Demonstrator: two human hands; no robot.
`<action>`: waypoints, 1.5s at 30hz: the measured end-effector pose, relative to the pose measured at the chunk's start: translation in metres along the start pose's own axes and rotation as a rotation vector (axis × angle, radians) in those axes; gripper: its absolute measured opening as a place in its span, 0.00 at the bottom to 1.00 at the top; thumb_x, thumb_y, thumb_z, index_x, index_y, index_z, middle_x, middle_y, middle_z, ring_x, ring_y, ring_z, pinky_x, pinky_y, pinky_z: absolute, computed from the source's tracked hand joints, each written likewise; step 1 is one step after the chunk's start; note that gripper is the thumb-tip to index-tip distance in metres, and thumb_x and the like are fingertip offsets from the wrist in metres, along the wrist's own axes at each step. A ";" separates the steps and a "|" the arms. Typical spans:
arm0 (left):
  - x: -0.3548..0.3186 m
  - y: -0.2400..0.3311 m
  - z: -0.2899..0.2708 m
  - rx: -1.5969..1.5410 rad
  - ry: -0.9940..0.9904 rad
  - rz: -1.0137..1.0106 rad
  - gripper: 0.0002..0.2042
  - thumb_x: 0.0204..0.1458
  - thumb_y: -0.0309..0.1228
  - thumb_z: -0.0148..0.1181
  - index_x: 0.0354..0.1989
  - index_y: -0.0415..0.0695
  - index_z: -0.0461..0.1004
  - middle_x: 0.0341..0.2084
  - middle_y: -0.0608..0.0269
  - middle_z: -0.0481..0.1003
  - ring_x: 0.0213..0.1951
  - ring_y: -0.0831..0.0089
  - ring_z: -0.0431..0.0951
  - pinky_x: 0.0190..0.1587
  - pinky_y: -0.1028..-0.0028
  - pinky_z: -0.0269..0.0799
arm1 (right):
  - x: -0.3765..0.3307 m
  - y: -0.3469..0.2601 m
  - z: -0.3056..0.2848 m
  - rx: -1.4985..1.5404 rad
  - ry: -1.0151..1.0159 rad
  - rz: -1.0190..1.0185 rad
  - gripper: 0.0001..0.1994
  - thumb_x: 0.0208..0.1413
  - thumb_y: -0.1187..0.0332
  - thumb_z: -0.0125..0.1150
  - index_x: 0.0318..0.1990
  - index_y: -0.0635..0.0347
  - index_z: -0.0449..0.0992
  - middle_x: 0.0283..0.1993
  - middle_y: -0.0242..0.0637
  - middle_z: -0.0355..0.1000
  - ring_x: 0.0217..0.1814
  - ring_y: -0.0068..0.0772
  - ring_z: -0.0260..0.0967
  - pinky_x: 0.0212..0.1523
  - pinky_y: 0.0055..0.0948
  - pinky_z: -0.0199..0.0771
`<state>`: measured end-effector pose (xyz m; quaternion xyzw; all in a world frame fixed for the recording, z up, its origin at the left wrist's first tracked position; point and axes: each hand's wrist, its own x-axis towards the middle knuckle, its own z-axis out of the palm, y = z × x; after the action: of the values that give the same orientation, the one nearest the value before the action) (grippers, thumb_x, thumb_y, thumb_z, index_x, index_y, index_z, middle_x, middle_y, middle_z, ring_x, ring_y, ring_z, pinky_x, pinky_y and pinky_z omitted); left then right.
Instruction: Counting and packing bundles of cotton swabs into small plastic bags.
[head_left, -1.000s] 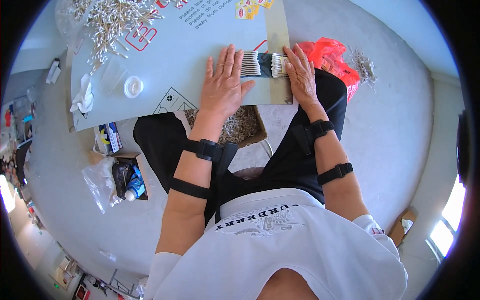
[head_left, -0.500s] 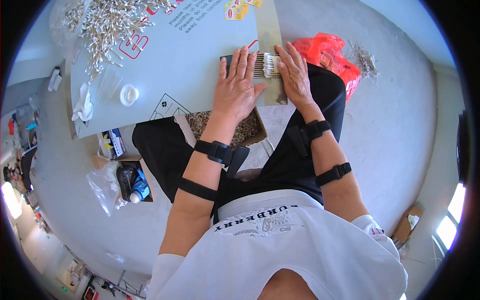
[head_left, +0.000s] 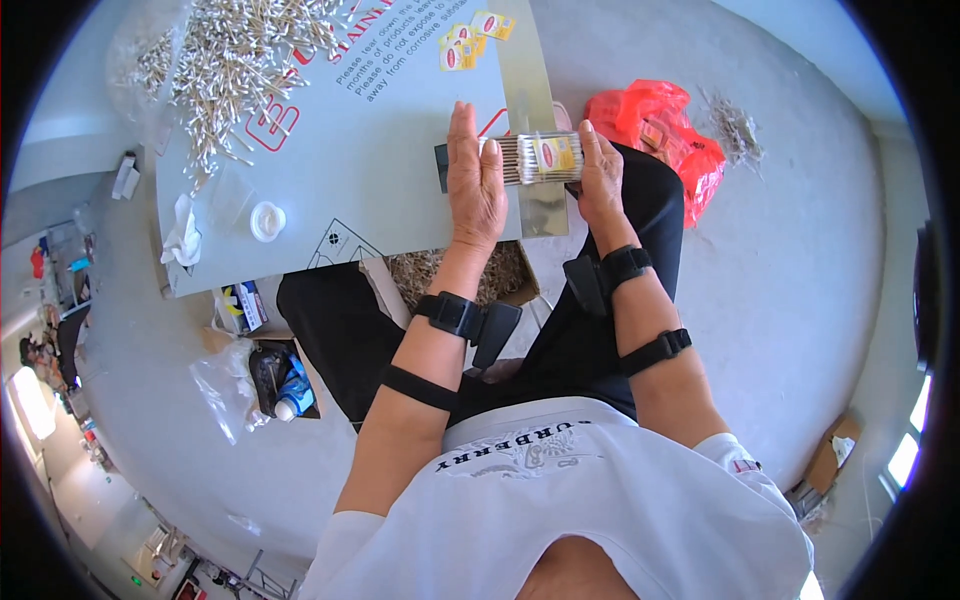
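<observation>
Between my two hands is a flat pack of cotton swabs (head_left: 551, 155) with a yellow and red label, wrapped in what looks like clear film. My left hand (head_left: 474, 185) stands on edge at the pack's left end, fingers straight and together, thumb beside the bare swab sticks. The right end is against my right hand (head_left: 601, 170), whose thumb lies along the edge; some of its fingers are hidden. A dark flat strip (head_left: 442, 168) shows just left of my left hand, on the sheet-covered table (head_left: 380, 190).
A heap of loose cotton swabs (head_left: 230, 75) lies at the far left. Several yellow labels (head_left: 470, 42) are at the back. A small white round tub (head_left: 266, 221) and crumpled tissue (head_left: 183, 235) sit left. Red plastic bag (head_left: 655, 125) stands right; an open carton (head_left: 515, 272) of swabs is below.
My hands have turned from lying flat over the swabs to standing upright at the pack's two ends. The yellow label now shows between them. The whole view has shifted slightly.
</observation>
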<state>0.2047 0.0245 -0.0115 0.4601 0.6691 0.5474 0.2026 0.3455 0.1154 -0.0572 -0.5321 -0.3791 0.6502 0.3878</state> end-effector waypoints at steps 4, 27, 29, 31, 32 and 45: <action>0.000 0.001 0.010 -0.162 0.073 -0.030 0.27 0.66 0.41 0.38 0.66 0.34 0.51 0.66 0.44 0.52 0.68 0.55 0.52 0.68 0.65 0.47 | 0.001 0.004 0.003 0.021 0.010 -0.036 0.18 0.63 0.55 0.54 0.40 0.64 0.75 0.31 0.31 0.74 0.29 0.20 0.71 0.32 0.21 0.72; 0.001 -0.004 0.033 -0.396 0.229 -0.044 0.19 0.59 0.27 0.54 0.58 0.36 0.64 0.53 0.54 0.69 0.55 0.67 0.70 0.58 0.70 0.64 | 0.011 -0.004 -0.022 -0.493 0.193 -0.438 0.13 0.63 0.62 0.53 0.39 0.64 0.75 0.32 0.32 0.71 0.35 0.24 0.67 0.36 0.26 0.68; 0.004 -0.021 -0.008 -0.229 0.233 -0.042 0.15 0.57 0.25 0.55 0.53 0.39 0.68 0.47 0.57 0.72 0.49 0.71 0.74 0.50 0.72 0.70 | 0.000 -0.023 -0.013 -0.998 0.338 -0.902 0.16 0.57 0.65 0.60 0.48 0.66 0.72 0.47 0.50 0.70 0.52 0.45 0.66 0.55 0.40 0.63; 0.008 -0.037 -0.054 -0.081 0.397 0.036 0.11 0.54 0.25 0.55 0.45 0.38 0.70 0.35 0.53 0.73 0.37 0.60 0.76 0.37 0.66 0.72 | -0.015 -0.047 0.031 -0.967 0.199 -1.081 0.15 0.55 0.68 0.60 0.48 0.66 0.72 0.46 0.47 0.70 0.48 0.41 0.68 0.50 0.37 0.68; 0.004 -0.051 -0.080 0.029 0.373 0.002 0.09 0.55 0.24 0.55 0.44 0.39 0.71 0.33 0.57 0.74 0.34 0.67 0.75 0.37 0.69 0.72 | -0.016 -0.051 0.049 -0.920 0.009 -0.935 0.15 0.55 0.69 0.61 0.48 0.66 0.72 0.45 0.46 0.71 0.46 0.38 0.69 0.46 0.35 0.69; -0.007 -0.063 -0.106 -0.042 0.309 -0.026 0.20 0.36 0.19 0.59 0.43 0.37 0.66 0.38 0.49 0.68 0.39 0.50 0.71 0.42 0.59 0.69 | 0.087 0.002 0.333 -1.184 -0.657 -1.227 0.36 0.51 0.53 0.66 0.65 0.58 0.59 0.61 0.52 0.63 0.64 0.58 0.56 0.63 0.49 0.57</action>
<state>0.1013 -0.0383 -0.0371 0.3574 0.6867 0.6227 0.1139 0.0053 0.1665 -0.0451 -0.1376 -0.9584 0.1481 0.2016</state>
